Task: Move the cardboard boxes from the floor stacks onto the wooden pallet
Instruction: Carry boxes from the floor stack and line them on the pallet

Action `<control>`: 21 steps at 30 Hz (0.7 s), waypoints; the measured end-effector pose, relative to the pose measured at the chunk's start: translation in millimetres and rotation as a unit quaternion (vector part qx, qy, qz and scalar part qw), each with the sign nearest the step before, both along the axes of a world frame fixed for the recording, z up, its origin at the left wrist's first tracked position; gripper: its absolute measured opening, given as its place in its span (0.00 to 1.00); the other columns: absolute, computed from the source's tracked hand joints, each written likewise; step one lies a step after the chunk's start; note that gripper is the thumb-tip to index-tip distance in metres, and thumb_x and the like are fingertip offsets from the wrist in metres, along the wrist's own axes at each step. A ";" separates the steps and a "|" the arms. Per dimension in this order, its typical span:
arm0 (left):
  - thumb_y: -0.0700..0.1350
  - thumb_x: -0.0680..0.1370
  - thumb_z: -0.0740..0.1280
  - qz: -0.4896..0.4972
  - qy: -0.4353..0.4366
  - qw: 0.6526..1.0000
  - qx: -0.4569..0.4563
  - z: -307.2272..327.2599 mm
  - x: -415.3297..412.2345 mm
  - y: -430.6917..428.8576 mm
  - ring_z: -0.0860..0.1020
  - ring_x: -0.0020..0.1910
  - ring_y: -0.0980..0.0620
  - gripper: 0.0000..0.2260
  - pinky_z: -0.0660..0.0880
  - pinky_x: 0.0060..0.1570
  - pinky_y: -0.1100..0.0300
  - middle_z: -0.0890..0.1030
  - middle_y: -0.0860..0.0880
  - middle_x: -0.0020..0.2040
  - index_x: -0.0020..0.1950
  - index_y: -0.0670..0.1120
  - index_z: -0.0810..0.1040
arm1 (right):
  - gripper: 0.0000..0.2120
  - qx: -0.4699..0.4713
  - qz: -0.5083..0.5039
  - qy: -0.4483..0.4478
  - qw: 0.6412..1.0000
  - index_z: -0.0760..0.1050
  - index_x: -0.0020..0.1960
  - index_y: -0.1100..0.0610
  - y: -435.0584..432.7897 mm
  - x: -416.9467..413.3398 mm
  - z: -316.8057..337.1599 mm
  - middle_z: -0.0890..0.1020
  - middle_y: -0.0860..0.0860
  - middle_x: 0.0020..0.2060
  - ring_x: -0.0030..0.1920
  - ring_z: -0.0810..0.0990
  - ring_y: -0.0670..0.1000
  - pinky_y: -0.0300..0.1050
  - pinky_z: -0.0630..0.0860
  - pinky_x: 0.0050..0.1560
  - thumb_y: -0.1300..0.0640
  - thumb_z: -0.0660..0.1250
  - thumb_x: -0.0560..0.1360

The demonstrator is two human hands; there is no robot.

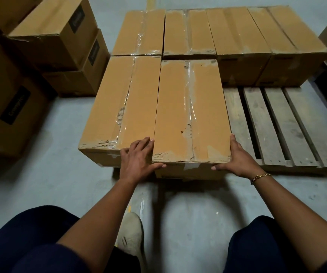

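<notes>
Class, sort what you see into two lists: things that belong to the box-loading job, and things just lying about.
Job: the box pressed between left hand and right hand; wooden pallet; boxes already loaded; floor stacks.
Just there: bracelet; shoe; grey floor.

bare pallet slats (276, 125) free at right, boxes (237, 36) behind, floor stacks (50, 36) left

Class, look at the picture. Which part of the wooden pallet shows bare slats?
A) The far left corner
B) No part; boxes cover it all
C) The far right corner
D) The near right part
D: the wooden pallet shows bare slats at the near right, beside the box that the left hand and right hand touch; the back row of boxes covers the far side.
</notes>
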State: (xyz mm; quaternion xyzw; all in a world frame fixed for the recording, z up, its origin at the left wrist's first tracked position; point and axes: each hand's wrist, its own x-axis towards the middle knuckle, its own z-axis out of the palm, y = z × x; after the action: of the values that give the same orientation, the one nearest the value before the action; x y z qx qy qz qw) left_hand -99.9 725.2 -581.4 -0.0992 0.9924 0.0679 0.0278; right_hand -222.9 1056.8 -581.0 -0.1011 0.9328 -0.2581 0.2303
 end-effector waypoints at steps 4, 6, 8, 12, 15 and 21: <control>0.76 0.70 0.65 0.028 0.014 0.998 0.045 -1.4 1.1 -2.2 0.57 0.79 0.51 0.46 0.58 0.70 0.47 0.60 0.53 0.81 0.80 0.52 0.61 | 0.73 -0.015 -0.007 -0.004 1.000 0.36 0.82 0.49 -1.2 -3.5 0.6 0.59 0.51 0.81 0.76 0.66 0.58 0.58 0.68 0.73 0.38 0.84 0.56; 0.77 0.71 0.61 0.041 0.018 0.998 0.045 -5.4 4.7 -1.7 0.51 0.81 0.49 0.48 0.54 0.76 0.46 0.55 0.51 0.83 0.82 0.50 0.58 | 0.73 -0.023 -0.014 -0.006 1.000 0.37 0.82 0.47 -0.5 -1.6 -0.3 0.61 0.51 0.80 0.75 0.67 0.58 0.59 0.70 0.72 0.34 0.83 0.54; 0.79 0.71 0.55 0.032 0.011 0.999 0.043 -9.7 6.6 -0.4 0.44 0.82 0.50 0.49 0.47 0.79 0.47 0.48 0.50 0.84 0.84 0.50 0.52 | 0.74 -0.033 -0.027 -0.003 0.999 0.39 0.81 0.45 2.5 3.4 -5.7 0.63 0.51 0.79 0.74 0.69 0.58 0.60 0.71 0.71 0.27 0.79 0.49; 0.80 0.71 0.42 -0.011 -0.009 0.999 0.028 -15.1 6.6 -1.3 0.38 0.82 0.51 0.48 0.39 0.79 0.48 0.41 0.52 0.84 0.84 0.53 0.44 | 0.70 -0.057 -0.060 0.004 0.997 0.43 0.81 0.45 5.2 14.8 -14.9 0.71 0.52 0.75 0.70 0.74 0.59 0.59 0.74 0.68 0.26 0.77 0.51; 0.78 0.72 0.39 -0.023 -0.005 1.000 0.007 -17.6 7.9 -0.5 0.39 0.82 0.49 0.44 0.40 0.79 0.46 0.42 0.52 0.84 0.84 0.56 0.43 | 0.60 -0.079 -0.065 0.032 0.994 0.50 0.79 0.45 4.1 18.5 -15.7 0.77 0.50 0.69 0.65 0.78 0.58 0.55 0.76 0.63 0.36 0.82 0.58; 0.77 0.75 0.44 -0.011 0.019 1.000 -0.003 -18.7 5.6 0.9 0.48 0.83 0.48 0.41 0.48 0.79 0.44 0.51 0.51 0.84 0.83 0.57 0.52 | 0.54 -0.080 -0.059 0.054 0.994 0.55 0.76 0.43 2.0 15.1 -13.8 0.79 0.48 0.65 0.61 0.80 0.56 0.54 0.78 0.58 0.39 0.83 0.60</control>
State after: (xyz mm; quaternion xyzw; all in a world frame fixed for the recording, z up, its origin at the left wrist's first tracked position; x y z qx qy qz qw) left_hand -94.3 726.1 -600.0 -0.0867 0.9940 0.0667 0.0096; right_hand -207.8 1058.8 -594.9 -0.0781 0.9245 -0.3394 0.1551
